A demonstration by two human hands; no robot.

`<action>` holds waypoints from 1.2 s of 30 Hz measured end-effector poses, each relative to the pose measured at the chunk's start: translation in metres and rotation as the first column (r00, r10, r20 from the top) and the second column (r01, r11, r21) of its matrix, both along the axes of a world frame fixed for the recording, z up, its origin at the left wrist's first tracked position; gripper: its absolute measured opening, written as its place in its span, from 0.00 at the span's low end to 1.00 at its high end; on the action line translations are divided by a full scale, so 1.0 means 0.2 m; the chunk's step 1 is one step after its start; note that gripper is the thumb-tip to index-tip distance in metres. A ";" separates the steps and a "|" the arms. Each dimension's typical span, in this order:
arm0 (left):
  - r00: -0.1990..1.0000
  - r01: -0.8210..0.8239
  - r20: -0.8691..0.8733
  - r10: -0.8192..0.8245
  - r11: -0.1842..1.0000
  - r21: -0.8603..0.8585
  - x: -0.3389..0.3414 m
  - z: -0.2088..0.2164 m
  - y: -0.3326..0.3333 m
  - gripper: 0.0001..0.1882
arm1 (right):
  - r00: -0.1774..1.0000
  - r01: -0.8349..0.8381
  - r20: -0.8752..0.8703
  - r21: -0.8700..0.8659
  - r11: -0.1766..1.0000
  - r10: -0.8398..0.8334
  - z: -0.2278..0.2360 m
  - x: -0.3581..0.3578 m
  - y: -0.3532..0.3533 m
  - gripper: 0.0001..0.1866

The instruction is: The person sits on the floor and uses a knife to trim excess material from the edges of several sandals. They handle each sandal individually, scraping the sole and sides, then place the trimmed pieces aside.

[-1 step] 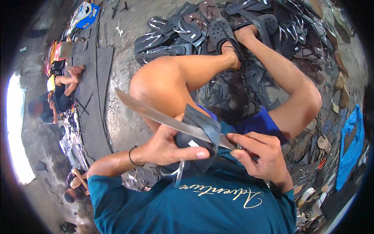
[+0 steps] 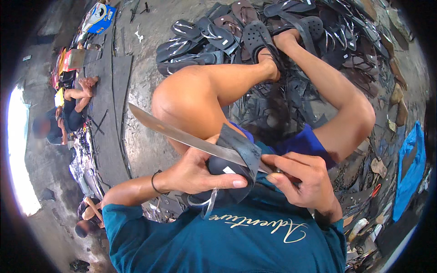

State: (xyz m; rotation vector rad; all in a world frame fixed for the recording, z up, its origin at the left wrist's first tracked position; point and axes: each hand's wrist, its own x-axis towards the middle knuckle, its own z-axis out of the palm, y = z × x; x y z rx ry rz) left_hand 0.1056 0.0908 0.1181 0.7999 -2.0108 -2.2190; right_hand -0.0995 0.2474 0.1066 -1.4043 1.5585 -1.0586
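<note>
My left hand [image 2: 193,170] is closed around a black flip-flop [image 2: 217,166] with silvery straps and a small white label. Its thumb presses along the near side, while the fingers underneath are hidden. A long knife [image 2: 177,133] lies across the flip-flop, tip pointing to the upper left. My right hand [image 2: 302,179] grips the knife's right end, so most of the handle is out of sight. Over the blade, a dark rubber flap [image 2: 234,140] sticks up at the flip-flop's edge; whether it is fully cut through I cannot tell.
Many flip-flops [image 2: 216,34] are piled beyond my feet, among dark rubber scraps [image 2: 259,109]. Long dark sheets [image 2: 114,86] cover floor on the left. Two people [image 2: 54,127] sit farther left, near a blue box [image 2: 105,20]. A blue cloth [image 2: 405,177] lies at far right.
The knife has slid slightly to the upper left across the flip-flop. The flip-flop and its rubber flap have shifted a little to the right.
</note>
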 end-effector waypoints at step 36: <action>0.365 -0.825 -0.042 0.930 0.344 0.447 -0.29 -0.34 0.00 0.20 | 0.906 0.416 -0.064 -0.052 0.908 -0.418 -0.39 0.13 0.30 0.15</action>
